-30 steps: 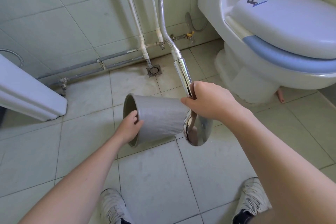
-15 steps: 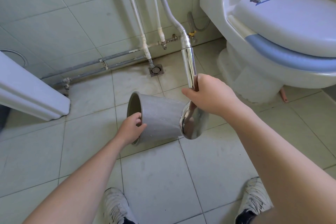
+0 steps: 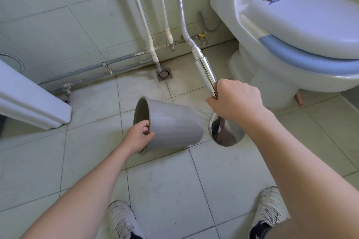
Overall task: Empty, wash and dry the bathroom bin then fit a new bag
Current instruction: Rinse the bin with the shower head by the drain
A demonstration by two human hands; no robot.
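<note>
While rinsing, keep the spray on the outer wall and base, turning slowly so runoff heads for the square metal floor drain point(image 3: 164, 73) at twelve o'clock. Left grip point(image 3: 138, 136): fingers hooked inside the rim, thumb outside, pinching the lip of the grey round plastic bin point(image 3: 172, 129), held on its side over the floor tiles, mouth toward nine o'clock. Right grip point(image 3: 236, 101): curled tight round the handle of the chrome hand shower point(image 3: 226, 132), head at three o'clock of the bin's base, water fanning onto it.

Left grip point(image 3: 138, 135) curled, fingers hooked inward — right grip point(image 3: 236, 100) fisted, both forearms outstretched.
</note>
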